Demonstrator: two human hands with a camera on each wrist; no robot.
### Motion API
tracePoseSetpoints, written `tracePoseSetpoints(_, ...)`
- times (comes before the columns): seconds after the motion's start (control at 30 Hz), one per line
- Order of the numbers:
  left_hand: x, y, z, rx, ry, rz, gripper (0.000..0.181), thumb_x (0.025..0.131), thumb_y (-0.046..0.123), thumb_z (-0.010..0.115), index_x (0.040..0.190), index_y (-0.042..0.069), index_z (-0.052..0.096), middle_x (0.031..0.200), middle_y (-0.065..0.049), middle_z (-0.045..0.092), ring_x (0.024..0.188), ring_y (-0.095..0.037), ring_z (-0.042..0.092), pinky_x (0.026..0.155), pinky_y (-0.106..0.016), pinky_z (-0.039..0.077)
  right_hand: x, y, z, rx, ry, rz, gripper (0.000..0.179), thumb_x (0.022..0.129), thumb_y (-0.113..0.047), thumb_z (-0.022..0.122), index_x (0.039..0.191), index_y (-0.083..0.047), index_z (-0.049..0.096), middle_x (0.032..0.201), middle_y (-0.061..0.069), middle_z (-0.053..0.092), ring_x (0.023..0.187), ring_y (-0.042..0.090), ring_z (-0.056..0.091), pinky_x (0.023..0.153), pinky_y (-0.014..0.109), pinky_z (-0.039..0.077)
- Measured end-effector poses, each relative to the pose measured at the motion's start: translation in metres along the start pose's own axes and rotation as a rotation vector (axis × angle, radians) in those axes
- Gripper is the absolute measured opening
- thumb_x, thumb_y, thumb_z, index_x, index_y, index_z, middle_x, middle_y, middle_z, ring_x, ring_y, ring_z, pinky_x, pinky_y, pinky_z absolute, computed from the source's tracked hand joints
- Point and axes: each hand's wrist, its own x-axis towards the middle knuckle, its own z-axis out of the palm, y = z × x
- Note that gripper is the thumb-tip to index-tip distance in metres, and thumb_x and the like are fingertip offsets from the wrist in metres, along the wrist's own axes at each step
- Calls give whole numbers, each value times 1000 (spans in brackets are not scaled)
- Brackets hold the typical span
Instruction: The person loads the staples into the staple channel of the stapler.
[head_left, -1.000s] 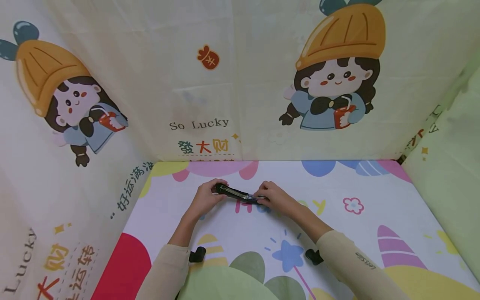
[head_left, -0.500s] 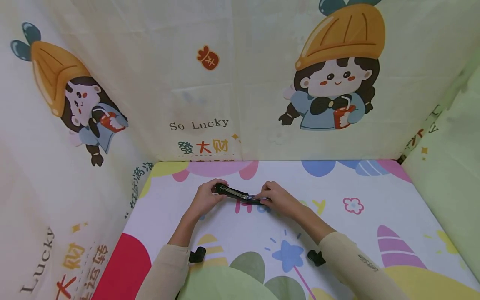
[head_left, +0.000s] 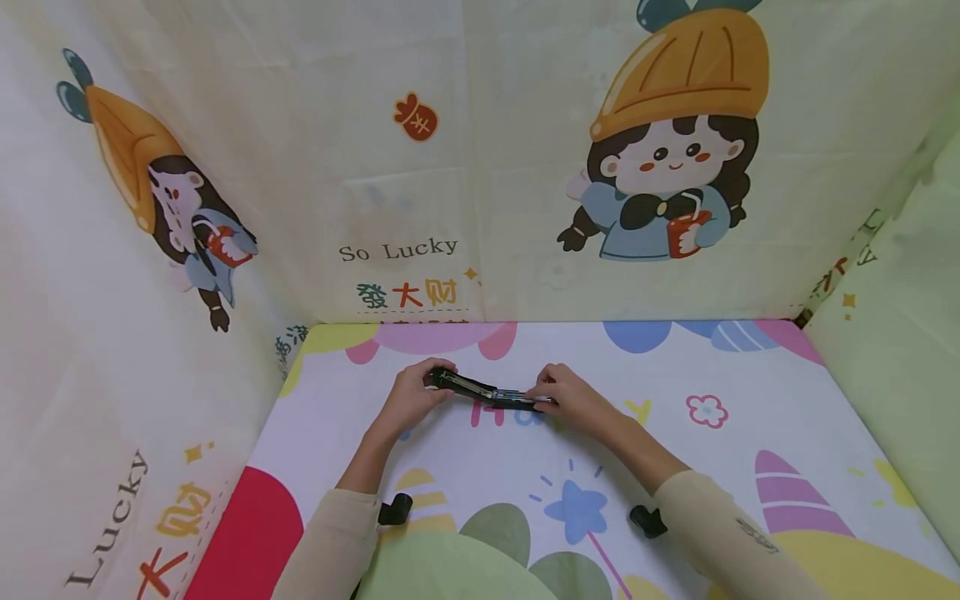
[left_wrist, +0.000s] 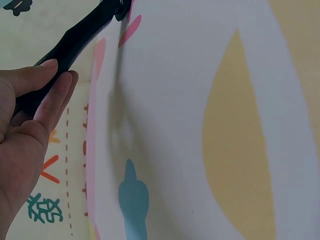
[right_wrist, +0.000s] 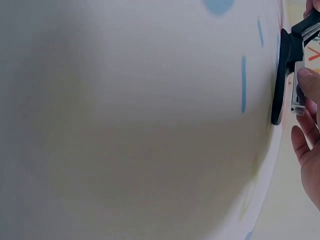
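Observation:
A black stapler (head_left: 471, 387) spans the gap between both hands near the middle of the table, spread wide at its hinge. My left hand (head_left: 417, 395) grips its upper arm, thumb on one side and fingers on the other, as the left wrist view confirms on the black body (left_wrist: 82, 40). At the other end my right hand (head_left: 567, 398) pinches the silver metal magazine (right_wrist: 298, 95) above the black base (right_wrist: 281, 82). In the right wrist view the magazine stands apart from the base, with the thumb on its side.
A white table cover (head_left: 660, 467) with coloured prints lies under the hands. Printed cloth walls (head_left: 517, 167) close off the back and both sides. A small black device (head_left: 395, 509) sits at the left sleeve and another black device (head_left: 648, 522) at the right sleeve.
My right hand has slid to the right along the stapler, uncovering more of its metal part. My left hand has stayed in place. The left wall's print has shifted right and looks narrower.

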Motion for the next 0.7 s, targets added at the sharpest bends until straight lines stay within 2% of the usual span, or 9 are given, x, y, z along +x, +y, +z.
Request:
tracePoseSetpoints(0.37, 0, -1, 0, 1, 0, -14, 38, 86, -2, 80, 120, 12, 72, 125, -12, 70, 108, -29, 69, 93, -40, 60, -9, 10, -2, -11, -27, 12, 23, 85, -9, 84, 108, -12, 82, 101, 5, 65, 92, 19, 54, 80, 32, 49)
tracePoseSetpoints(0.57, 2, -2, 0, 7, -3, -7, 38, 86, -2, 80, 121, 13, 71, 125, -12, 70, 109, -29, 69, 92, -39, 61, -12, 6, -5, 10, -81, 106, 29, 89, -14, 81, 118, -16, 79, 110, 5, 67, 102, 21, 57, 87, 36, 52)
tracePoseSetpoints(0.7, 2, -2, 0, 0, -2, -6, 38, 86, -2, 80, 121, 13, 72, 125, -12, 70, 108, -29, 69, 91, -39, 61, -16, 5, -9, 20, -90, 176, 41, 90, -18, 82, 129, -13, 72, 118, 7, 67, 110, 25, 59, 96, 43, 53)
